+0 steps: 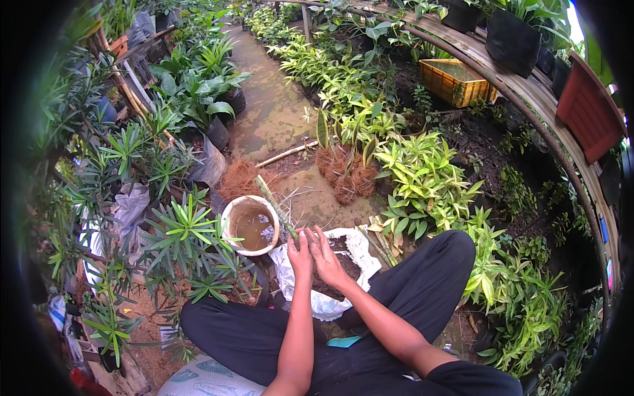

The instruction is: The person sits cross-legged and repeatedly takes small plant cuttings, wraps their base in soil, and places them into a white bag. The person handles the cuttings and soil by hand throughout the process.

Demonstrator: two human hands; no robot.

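Note:
My left hand is closed around the lower end of a green plant stem cutting, which slants up and to the left. Beside it, touching or nearly touching, is my right hand, fingers extended; whether it also grips the stem is not clear. Both hands are above a white plastic sack rolled open around dark soil. A round pot of murky water stands just left of the sack. Several coir-wrapped snake plants sit ahead on the path, near loose brown coir fibre.
Leafy potted plants crowd the left side, and variegated plants line the right. Cut stems lie by the right knee. A yellow crate holds water at upper right. A thin stick crosses the concrete path.

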